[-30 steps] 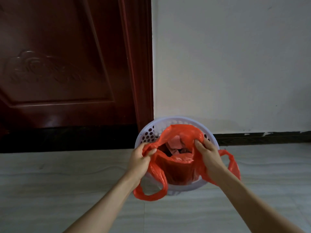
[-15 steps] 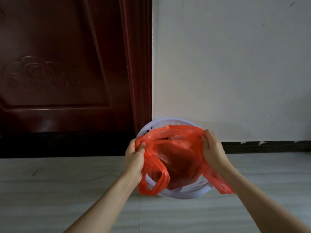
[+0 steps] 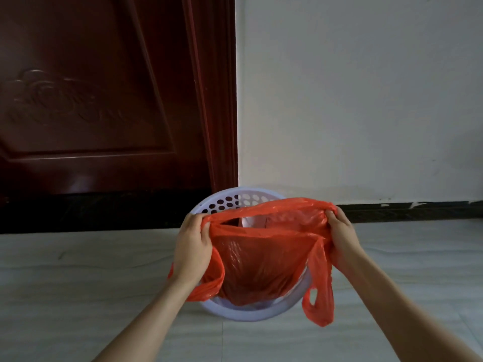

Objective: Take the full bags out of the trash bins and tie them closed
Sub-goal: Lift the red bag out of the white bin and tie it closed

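Observation:
An orange plastic bag (image 3: 261, 265) hangs lifted over a round white perforated trash bin (image 3: 230, 201) on the floor. My left hand (image 3: 192, 246) grips the bag's left top edge and my right hand (image 3: 339, 235) grips its right top edge, stretching the mouth wide. The bag's bulging bottom still sits inside the bin's rim. One loop handle dangles below my left wrist, the other hangs by my right forearm. What the bag holds is hidden.
A dark red wooden door (image 3: 91, 100) and its frame stand at the left, a white wall (image 3: 366, 100) with a black skirting strip (image 3: 418, 210) at the right. Pale tiled floor (image 3: 78, 283) spreads around the bin.
Both hands have raised the bag out of the bin and pulled its top edges apart; the bag's body now hangs higher and its mouth is stretched flat.

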A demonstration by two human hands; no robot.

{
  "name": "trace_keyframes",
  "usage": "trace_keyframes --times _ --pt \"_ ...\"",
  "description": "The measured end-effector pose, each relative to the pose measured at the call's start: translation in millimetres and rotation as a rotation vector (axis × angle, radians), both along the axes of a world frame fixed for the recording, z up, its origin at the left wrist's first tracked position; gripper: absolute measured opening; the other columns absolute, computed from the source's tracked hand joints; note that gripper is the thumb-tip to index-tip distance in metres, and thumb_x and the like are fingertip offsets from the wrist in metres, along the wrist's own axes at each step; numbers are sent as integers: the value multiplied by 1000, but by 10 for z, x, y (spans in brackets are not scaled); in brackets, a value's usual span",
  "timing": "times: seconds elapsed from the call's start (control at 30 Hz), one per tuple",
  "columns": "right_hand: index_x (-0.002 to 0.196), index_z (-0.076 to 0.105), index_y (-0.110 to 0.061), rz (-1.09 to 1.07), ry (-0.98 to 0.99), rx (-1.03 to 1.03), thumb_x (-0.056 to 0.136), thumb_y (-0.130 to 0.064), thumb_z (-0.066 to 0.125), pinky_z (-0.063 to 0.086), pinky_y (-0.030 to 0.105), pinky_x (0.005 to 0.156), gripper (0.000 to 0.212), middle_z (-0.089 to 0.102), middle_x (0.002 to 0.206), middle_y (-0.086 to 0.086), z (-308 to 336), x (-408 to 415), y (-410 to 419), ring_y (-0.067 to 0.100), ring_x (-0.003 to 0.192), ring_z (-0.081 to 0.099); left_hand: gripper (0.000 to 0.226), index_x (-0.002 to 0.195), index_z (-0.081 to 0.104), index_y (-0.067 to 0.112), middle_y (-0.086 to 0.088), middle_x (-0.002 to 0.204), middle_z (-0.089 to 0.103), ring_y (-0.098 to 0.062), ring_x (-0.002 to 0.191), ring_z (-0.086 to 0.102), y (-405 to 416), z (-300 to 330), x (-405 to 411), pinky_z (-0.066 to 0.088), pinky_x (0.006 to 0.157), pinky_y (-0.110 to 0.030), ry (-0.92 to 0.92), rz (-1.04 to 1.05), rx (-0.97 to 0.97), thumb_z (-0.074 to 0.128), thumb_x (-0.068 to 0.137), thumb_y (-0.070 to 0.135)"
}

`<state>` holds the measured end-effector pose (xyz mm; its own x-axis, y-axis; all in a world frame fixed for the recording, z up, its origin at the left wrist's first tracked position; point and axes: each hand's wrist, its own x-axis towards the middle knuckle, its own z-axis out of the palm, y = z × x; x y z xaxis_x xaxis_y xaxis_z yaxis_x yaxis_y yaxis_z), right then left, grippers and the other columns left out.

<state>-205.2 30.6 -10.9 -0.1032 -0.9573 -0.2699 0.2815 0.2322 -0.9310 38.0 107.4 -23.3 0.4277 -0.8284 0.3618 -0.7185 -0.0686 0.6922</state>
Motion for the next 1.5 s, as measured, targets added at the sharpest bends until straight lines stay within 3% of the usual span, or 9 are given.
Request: trace_keyframes --times 0.17,0.27,0.37,0.5,0.6,0.97,1.13,1.27,1.5 --pt "81 61 -23 119 117 -58 97 -10 40 50 16 59 30 66 64 -7 49 102 13 3 63 60 41 94 66 6 -13 82 65 -36 70 64 36 -34 95 51 69 -45 -187 119 9 32 85 26" --pt "107 56 -30 464 527 -265 96 -22 46 42 15 84 18 60 109 -2 178 147 81 8 102 52 31 97 65 3 -16 90 63 -38 76 64 28 -21 90 53 70 -45 -127 92 34 40 88 19" --pt "146 16 -32 994 1092 -346 72 -73 50 31 28 110 91 34 146 -5 285 63 212 13 132 36 16 95 62 -3 -20 93 59 -41 80 60 33 -14 146 47 71 -44 -81 121 97 47 90 3" --pt "140 31 -14 1057 1726 -525 72 -59 60 40 39 95 86 44 123 7 198 -22 338 28 111 51 16 95 61 -4 -23 94 58 -43 78 60 60 -16 112 48 70 -47 -118 79 92 47 90 0" --pt "95 62 -4 718 1547 -611 80 -12 52 47 43 74 20 55 97 17 44 -70 279 40 87 60 19 101 62 0 -21 96 63 -41 84 63 73 -67 85 51 76 -47 -115 86 66 48 89 3" --pt "97 64 -4 358 804 -421 81 12 35 45 25 73 36 66 79 -1 -94 235 339 8 72 59 12 91 60 -9 -25 97 60 -38 98 55 60 -137 -18 33 84 -23 73 49 68 48 88 -7" --pt "91 64 -22 270 507 -336 89 7 43 46 4 67 36 70 75 -16 -30 171 311 -12 72 60 20 88 59 1 -19 80 65 -38 88 63 83 -157 -91 38 103 -52 -107 -76 68 39 85 5" --pt "96 59 -19 373 596 -470 75 2 36 42 1 75 38 64 90 -12 -4 215 343 -19 83 57 18 89 58 5 -20 86 62 -43 86 59 112 -124 -130 52 73 -44 -119 -137 66 51 76 -6" --pt "90 72 -22 871 1044 -784 68 6 41 47 32 86 48 60 103 3 -113 276 355 17 98 54 46 116 52 25 -3 101 67 -18 95 59 131 -147 -101 43 89 -32 -232 -269 7 46 74 7"
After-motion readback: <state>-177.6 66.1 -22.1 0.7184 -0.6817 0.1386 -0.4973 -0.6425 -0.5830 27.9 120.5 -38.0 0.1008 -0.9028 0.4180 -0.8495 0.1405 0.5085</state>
